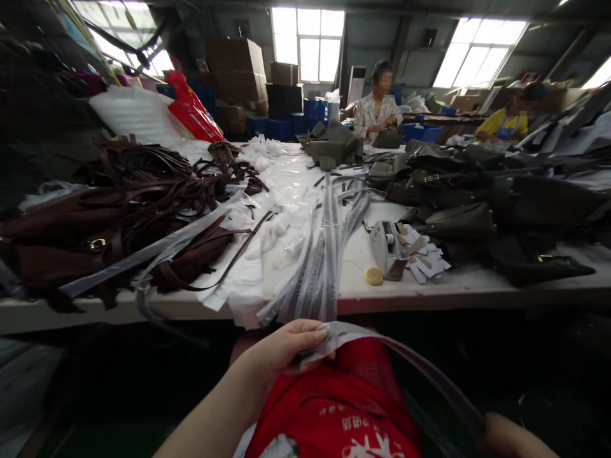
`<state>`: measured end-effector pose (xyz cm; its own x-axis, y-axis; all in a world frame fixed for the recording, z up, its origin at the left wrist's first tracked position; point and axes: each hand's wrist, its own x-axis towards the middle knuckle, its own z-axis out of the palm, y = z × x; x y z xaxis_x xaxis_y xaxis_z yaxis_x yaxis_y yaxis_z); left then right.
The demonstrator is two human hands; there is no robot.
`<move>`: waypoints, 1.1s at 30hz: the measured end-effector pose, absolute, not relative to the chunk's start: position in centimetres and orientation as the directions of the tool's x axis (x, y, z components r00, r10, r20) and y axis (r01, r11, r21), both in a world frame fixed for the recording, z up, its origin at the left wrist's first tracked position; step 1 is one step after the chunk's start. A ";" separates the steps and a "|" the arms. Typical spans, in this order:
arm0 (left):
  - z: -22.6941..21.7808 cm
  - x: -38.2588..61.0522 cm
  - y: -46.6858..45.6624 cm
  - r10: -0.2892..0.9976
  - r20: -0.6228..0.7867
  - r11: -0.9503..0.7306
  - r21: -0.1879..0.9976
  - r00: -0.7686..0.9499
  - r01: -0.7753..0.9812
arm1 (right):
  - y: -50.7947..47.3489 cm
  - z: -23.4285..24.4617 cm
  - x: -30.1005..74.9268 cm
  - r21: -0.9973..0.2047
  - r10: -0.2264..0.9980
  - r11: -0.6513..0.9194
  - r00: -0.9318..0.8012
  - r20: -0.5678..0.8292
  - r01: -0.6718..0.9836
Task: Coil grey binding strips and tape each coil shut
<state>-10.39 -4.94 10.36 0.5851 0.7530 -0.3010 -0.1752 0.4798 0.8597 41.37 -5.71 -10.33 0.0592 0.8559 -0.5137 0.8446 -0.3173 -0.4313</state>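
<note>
My left hand (301, 343) is closed, thumb on top, around one end of a dark strap in a clear plastic sleeve (414, 357). From there the sleeved strap arcs to the right and down to my right hand (513, 437). That hand is partly cut off by the bottom edge, and its fingers are closed on the strap. Beneath the strap lies red cloth with white lettering (334, 410), over my lap. Just beyond my left hand, several sleeved straps (329, 254) lie lengthwise on the white table (356, 280), their near ends at its front edge.
Brown bags and straps (157, 191) are heaped on the left. Dark green bags (525, 203) cover the right side. A grey tape dispenser (383, 245), a yellow roll (373, 275) and white tags (427, 257) sit mid-right. Two people (377, 108) work across the table.
</note>
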 end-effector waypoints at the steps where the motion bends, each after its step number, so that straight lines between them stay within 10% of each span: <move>1: 10.0 -10.1 -4.8 0.752 -0.324 0.475 0.870 0.574 -0.133 | -5.0 -9.8 40.4 -0.393 0.837 -0.313 0.055 -0.544 0.865; 6: 8.6 -8.6 -4.5 0.685 -0.402 0.339 0.914 0.608 0.222 | -2.2 -3.0 30.3 -0.673 0.927 0.128 -0.329 -0.180 0.729; 11: 8.2 -7.6 -4.8 0.526 -0.402 0.127 0.908 0.749 0.399 | -2.4 1.8 20.1 -0.920 0.726 0.134 -0.668 -0.162 0.368; 14: 7.8 -7.8 -4.9 0.625 -0.402 0.079 0.885 0.669 0.458 | -2.8 1.5 17.4 -0.940 0.593 0.054 -0.768 -0.241 0.337; 22: 5.2 -7.9 -4.7 0.778 -0.482 0.244 0.824 0.403 0.512 | -3.0 1.0 15.5 -0.891 0.721 0.203 -0.678 -0.144 0.405; 33: 1.6 -6.4 -4.4 0.546 -0.649 0.437 0.760 0.530 0.480 | -1.8 -1.4 16.5 -0.882 0.737 0.242 -0.668 -0.104 0.405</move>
<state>-6.42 -4.40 1.56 0.5302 0.5457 -0.6489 0.4804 0.4374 0.7602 16.51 -1.78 -1.41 -0.6676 0.7372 -0.1040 0.4047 0.2421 -0.8818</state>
